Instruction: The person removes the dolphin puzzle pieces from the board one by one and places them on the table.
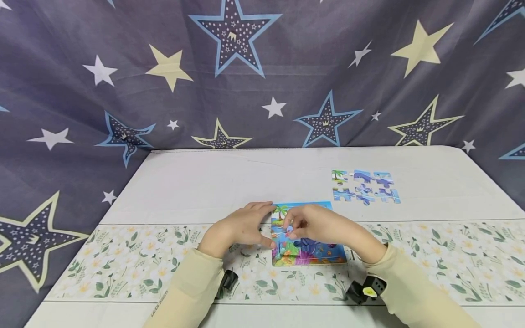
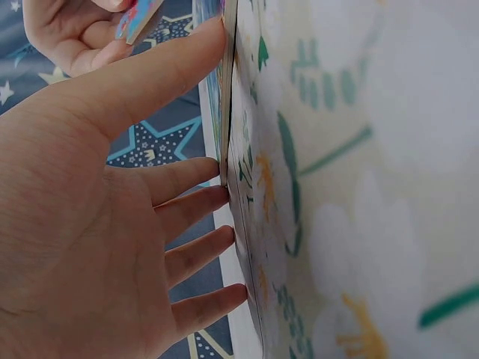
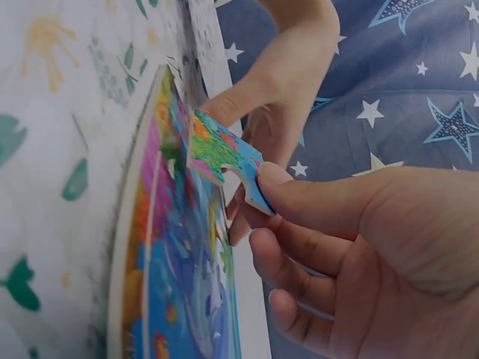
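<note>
A colourful sea-scene puzzle board [image 1: 301, 204] lies flat on the table in front of me. My right hand [image 1: 317, 223] is over it and pinches a jigsaw piece [image 3: 224, 153] between thumb and fingers. That piece, green, pink and blue on its face, is tilted above the board in the right wrist view. My left hand [image 1: 244, 226] is spread at the board's left side. Its thumb [image 2: 198, 56] rests at the board's edge, and the other fingers extend toward the far left corner. Part of the picture is hidden behind my right hand.
Several loose jigsaw pieces [image 1: 384, 178] with palm and dolphin pictures lie in two rows beyond the board, to the right. A floral strip [image 1: 135, 259] crosses the white table [image 1: 229, 177]. Behind the table hangs a dark star-patterned cloth [image 1: 246, 100].
</note>
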`<state>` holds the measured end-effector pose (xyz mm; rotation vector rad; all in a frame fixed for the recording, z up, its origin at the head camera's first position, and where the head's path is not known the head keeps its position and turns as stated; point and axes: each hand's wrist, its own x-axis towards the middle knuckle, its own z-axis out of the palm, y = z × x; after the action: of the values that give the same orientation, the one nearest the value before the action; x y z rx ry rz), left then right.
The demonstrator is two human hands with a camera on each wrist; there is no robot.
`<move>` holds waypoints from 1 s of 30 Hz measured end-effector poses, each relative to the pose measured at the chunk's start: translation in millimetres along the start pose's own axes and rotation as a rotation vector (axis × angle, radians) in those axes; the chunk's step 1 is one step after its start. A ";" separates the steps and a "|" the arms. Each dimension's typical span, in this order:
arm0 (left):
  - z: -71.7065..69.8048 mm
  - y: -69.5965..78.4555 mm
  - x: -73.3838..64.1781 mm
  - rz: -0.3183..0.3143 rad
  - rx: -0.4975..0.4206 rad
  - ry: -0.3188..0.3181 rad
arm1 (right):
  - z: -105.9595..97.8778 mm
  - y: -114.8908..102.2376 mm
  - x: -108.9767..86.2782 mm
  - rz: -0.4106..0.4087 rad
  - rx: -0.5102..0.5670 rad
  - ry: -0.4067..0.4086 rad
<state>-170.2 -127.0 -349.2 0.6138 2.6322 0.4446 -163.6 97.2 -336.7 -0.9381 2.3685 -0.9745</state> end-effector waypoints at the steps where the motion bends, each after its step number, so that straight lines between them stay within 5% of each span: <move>1: 0.1 -0.1 0.0 0.002 -0.002 0.002 | -1.5 0.4 -0.4 -0.004 -0.001 0.000; 10: 0.9 0.3 0.0 -0.005 -0.004 0.008 | -16.3 6.5 -4.7 -0.070 -0.020 0.031; 30: 0.2 0.6 -1.9 0.018 -0.014 0.004 | -48.2 22.2 -21.0 -0.003 -0.019 0.092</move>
<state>-168.4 -127.3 -348.5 0.6331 2.6271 0.4699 -186.8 145.9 -318.3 -0.9225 2.4567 -1.0178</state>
